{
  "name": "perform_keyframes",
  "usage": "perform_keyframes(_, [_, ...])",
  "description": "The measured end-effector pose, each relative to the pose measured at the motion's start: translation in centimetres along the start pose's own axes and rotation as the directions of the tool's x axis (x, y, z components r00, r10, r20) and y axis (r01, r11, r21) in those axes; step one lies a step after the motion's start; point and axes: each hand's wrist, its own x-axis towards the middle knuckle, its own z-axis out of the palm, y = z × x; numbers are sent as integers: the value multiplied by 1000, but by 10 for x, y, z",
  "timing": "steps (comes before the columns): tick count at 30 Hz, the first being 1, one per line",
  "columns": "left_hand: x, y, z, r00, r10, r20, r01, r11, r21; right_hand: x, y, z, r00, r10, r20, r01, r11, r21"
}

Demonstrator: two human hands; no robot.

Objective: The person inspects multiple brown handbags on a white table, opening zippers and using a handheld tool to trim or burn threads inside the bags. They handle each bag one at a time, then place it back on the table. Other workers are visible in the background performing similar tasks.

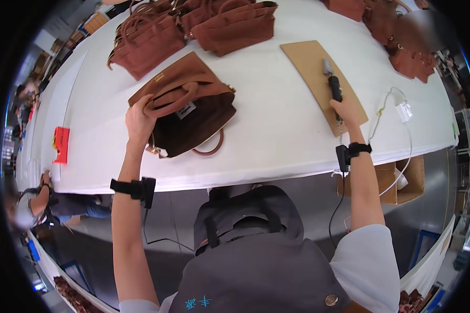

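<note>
A brown handbag (pixel 193 125) lies tipped on the white table, its mouth open toward me and a white label (pixel 185 110) showing inside. My left hand (pixel 140 122) is closed on the bag's left side, where the handle meets the rim. Over to the right, my right hand (pixel 345 110) grips the rear of a small hand iron (pixel 335 88) with a black handle and a flat metal head. The iron is above or on a tan cardboard sheet (pixel 303 60); I cannot tell whether its head touches. A cord runs back from its handle.
Several reddish-brown handbags (pixel 235 31) stand at the table's far side, with more handbags (pixel 410 61) at the far right. A red tape dispenser (pixel 61 145) sits at left. A white box on a cable (pixel 403 111) lies right of the cardboard. Below the edge is a cardboard box (pixel 410 182).
</note>
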Motion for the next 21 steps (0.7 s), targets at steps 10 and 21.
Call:
perform_keyframes(10, [-7,-2,-2,1000,-24,-10,24,998,66,-254,-137,11,918,-193,348,-54,806,589])
perform_keyframes(21, [-8,-1,0,999,16,32,-19,996,82,-253,-207,130,859,-494,135,508,854,-113])
